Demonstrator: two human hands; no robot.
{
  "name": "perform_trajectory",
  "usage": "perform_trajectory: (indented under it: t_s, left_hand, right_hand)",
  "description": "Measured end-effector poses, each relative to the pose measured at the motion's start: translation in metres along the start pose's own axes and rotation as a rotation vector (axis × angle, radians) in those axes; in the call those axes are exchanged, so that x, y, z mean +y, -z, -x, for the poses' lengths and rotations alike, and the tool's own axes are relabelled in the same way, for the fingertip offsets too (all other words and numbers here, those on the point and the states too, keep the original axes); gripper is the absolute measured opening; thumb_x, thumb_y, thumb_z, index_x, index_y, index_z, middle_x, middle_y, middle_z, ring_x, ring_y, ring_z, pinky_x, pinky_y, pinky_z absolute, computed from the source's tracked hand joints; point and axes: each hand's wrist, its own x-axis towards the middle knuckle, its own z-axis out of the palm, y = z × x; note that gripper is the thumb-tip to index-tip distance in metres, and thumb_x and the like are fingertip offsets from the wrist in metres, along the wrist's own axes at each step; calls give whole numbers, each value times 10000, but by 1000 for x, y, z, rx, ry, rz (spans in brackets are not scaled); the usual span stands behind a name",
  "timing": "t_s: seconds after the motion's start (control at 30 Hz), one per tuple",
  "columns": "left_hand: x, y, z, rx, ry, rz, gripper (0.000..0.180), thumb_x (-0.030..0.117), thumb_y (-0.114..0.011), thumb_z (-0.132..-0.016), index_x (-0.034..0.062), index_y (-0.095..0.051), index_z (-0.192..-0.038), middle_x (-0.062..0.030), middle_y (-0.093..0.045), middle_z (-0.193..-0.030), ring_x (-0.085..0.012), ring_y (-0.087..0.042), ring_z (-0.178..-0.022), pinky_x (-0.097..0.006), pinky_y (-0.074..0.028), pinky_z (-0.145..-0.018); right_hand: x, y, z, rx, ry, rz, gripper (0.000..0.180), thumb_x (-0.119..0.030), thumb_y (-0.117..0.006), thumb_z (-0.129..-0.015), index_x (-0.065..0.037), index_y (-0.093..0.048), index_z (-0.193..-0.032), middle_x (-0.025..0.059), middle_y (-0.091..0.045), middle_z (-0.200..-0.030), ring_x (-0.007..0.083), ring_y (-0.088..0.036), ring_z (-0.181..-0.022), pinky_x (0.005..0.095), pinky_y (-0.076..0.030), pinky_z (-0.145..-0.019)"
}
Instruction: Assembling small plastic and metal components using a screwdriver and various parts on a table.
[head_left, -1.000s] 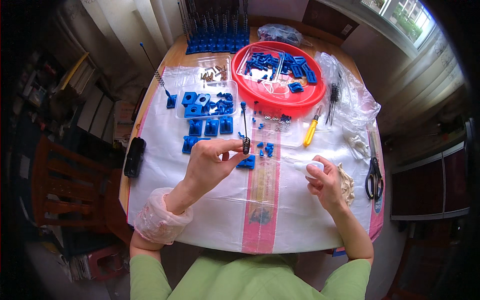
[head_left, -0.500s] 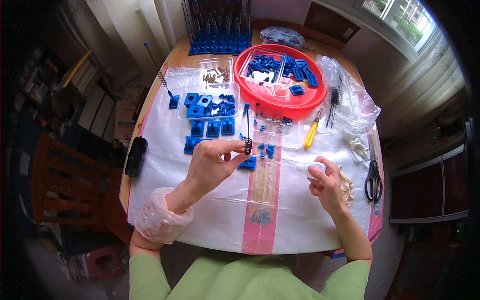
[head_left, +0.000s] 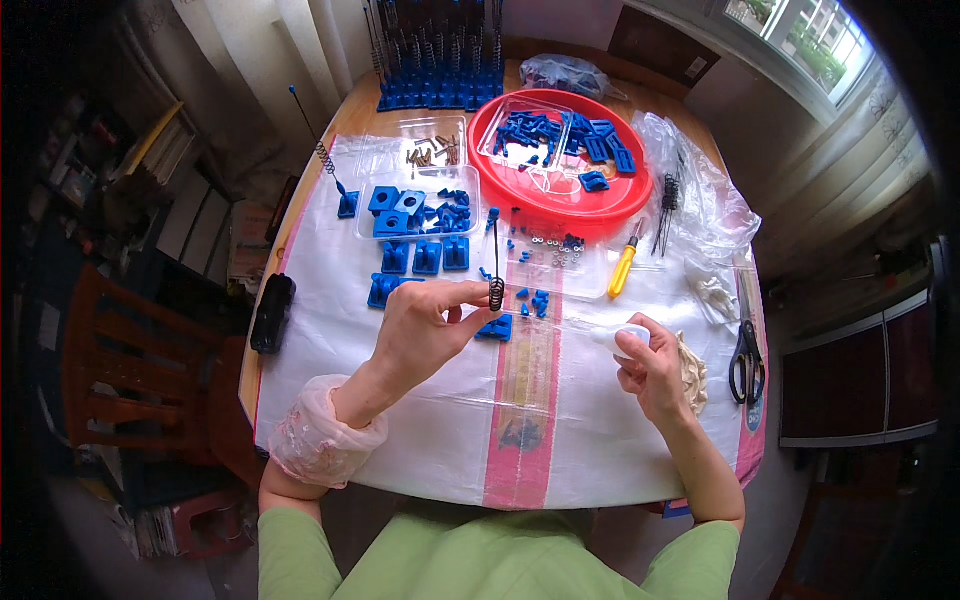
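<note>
Thumb and fingertips of my left hand (head_left: 425, 325) pinch a black coil spring (head_left: 496, 294) whose straight rod stands upright, with a small blue piece at its top. A blue base part (head_left: 494, 327) lies on the table just under that hand. To the right, my right hand (head_left: 652, 368) is closed round a small white bottle (head_left: 632, 341), its pale narrow end toward the left; the fingers cover much of it. More blue base parts (head_left: 426, 257) stand in rows beyond my left hand. Small blue pieces (head_left: 540, 303) are scattered just right of the spring.
A red round tray (head_left: 640, 200) with blue parts is at the back. Clear boxes (head_left: 470, 215) hold blue parts and brass-coloured pins. A yellow screwdriver (head_left: 622, 270), black springs (head_left: 669, 195) and scissors (head_left: 746, 365) lie right; a black case (head_left: 272, 313) lies left. Finished-looking spring assemblies (head_left: 440, 90) stand behind.
</note>
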Motion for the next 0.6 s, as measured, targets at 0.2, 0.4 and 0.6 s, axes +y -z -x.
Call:
perform_trajectory:
  t_s: [0.2, 0.4, 0.6]
  left_hand:
    - [2, 0, 0, -1, 9, 9, 216, 19, -818, -825, 81, -805, -1031, -30, -785, -872, -32, -505, -534, -205, -408, -489]
    - [1, 0, 0, 3, 5, 20, 212, 17, -816, -826, 81, -806, -1028, -30, -784, -870, -34, -500, -533, -206, -405, -489]
    - [1, 0, 0, -4, 12, 24, 219, 14, -817, -825, 81, -806, -1033, -34, -784, -873, -36, -502, -535, -204, -405, -492]
  right_hand:
    - [-1, -1, 0, 7, 0, 2, 164, -197, -708, -961, -82, -604, -908, -85, -432, -686, -9, -302, -524, 191, -219, -420]
    - [-3, -3, 1, 16, -5, 20, 158, -197, -703, -962, -80, -605, -920, -83, -440, -682, -9, -307, -520, 188, -228, -419]
    - [4, 5, -2, 4, -4, 17, 137, -184, -699, -948, -94, -595, -956, -31, -603, -761, -14, -323, -509, 182, -217, -407]
